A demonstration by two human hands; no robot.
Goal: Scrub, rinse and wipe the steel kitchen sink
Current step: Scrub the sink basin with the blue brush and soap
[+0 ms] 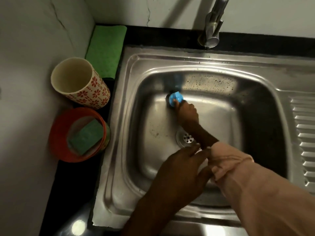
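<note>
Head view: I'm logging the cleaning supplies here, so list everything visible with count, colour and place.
sink: one, steel, centre, drainboard on its right
drain: one, steel, basin floor
scrubber: one, blue, at the basin's far wall
tap: one, steel, behind the sink
cup: one, cream with red flowers, counter left
tub: one, orange, counter left
sponge: one, green, inside the tub
cloth: one, green, back left corner
right hand: grips the scrubber
left hand: fingers at the right sleeve's cuff

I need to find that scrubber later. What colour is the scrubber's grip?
Blue; the right hand holds the scrubber, clearest in the head view.
</note>
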